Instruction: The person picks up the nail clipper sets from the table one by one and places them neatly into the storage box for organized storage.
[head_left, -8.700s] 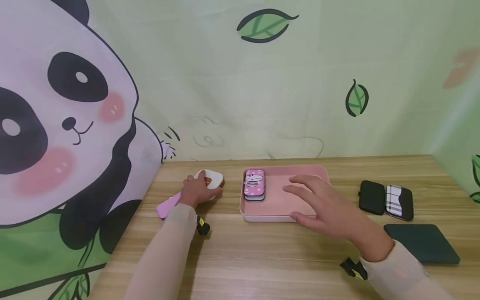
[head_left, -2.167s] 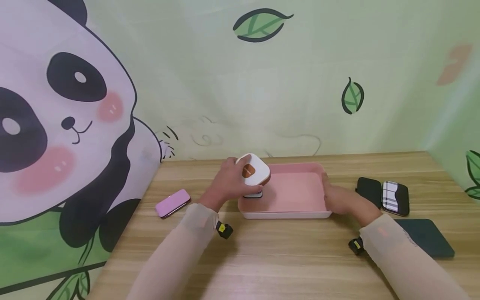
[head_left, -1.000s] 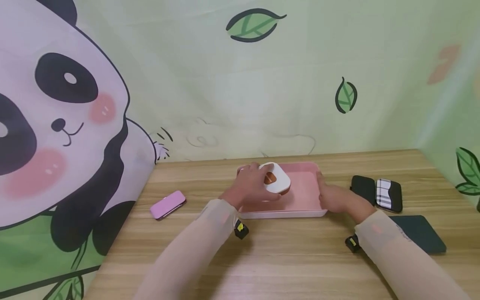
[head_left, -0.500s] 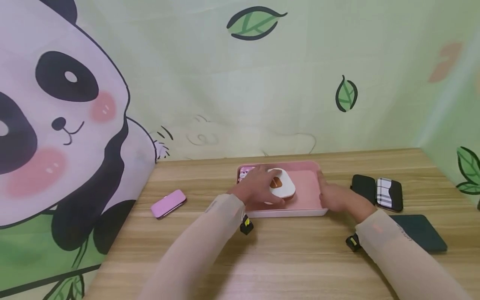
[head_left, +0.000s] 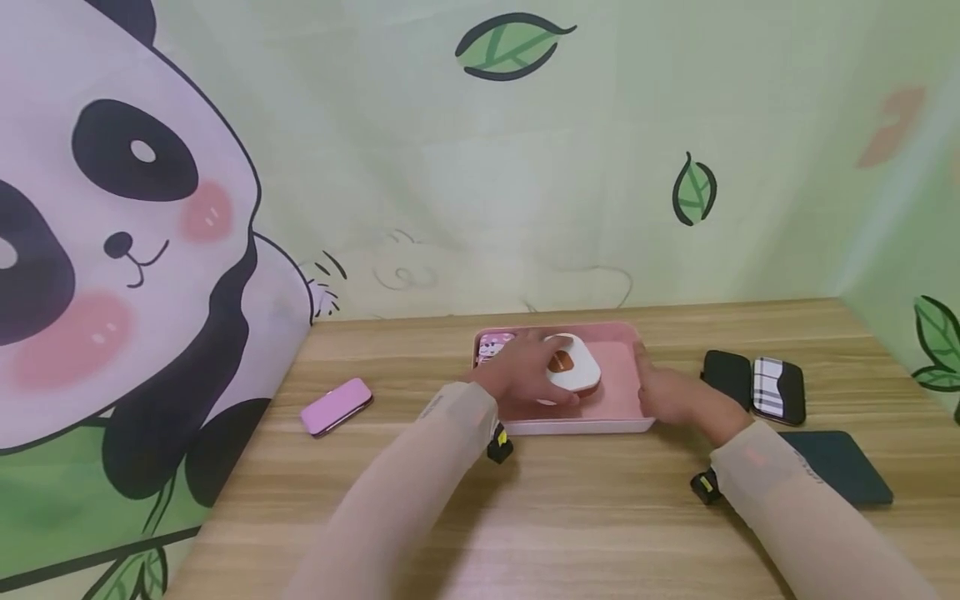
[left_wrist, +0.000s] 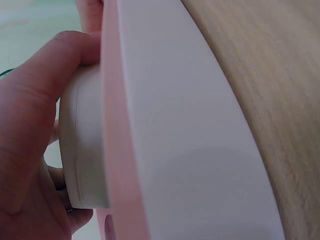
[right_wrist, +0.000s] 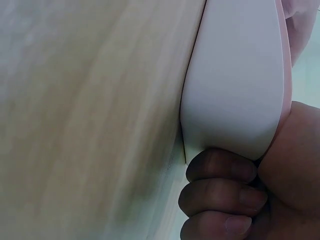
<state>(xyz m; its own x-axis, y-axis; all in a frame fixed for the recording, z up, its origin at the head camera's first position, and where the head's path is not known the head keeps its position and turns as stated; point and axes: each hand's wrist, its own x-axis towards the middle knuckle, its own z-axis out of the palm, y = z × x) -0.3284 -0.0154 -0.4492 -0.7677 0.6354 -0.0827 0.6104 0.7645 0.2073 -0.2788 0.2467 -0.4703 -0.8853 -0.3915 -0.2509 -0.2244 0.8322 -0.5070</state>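
Note:
My left hand [head_left: 528,367] grips a white rounded-square case [head_left: 583,367] with a brown patch on its top, low inside the pink tray [head_left: 624,375]. Thumb and fingers lie on opposite sides of the case [left_wrist: 85,135] in the left wrist view. A pink tin with a cartoon print [head_left: 492,344] sits at the tray's left end, partly hidden by that hand. My right hand [head_left: 667,392] holds the tray's right end. In the right wrist view, its curled fingers [right_wrist: 220,195] press against the white outer wall [right_wrist: 235,75], with the thumb side at the rim.
A plain pink case [head_left: 337,407] lies on the wooden table [head_left: 570,517] to the left. On the right are a black case [head_left: 726,379], a plaid-and-black case [head_left: 778,390] and a dark green flat pad [head_left: 843,467], partly behind the right sleeve. A printed cloth [head_left: 375,150] stands behind.
My left hand has lifted the white case from the table beside the plain pink case and carried it right, down into the tray. My right hand, earlier open above the tray, now holds its right end.

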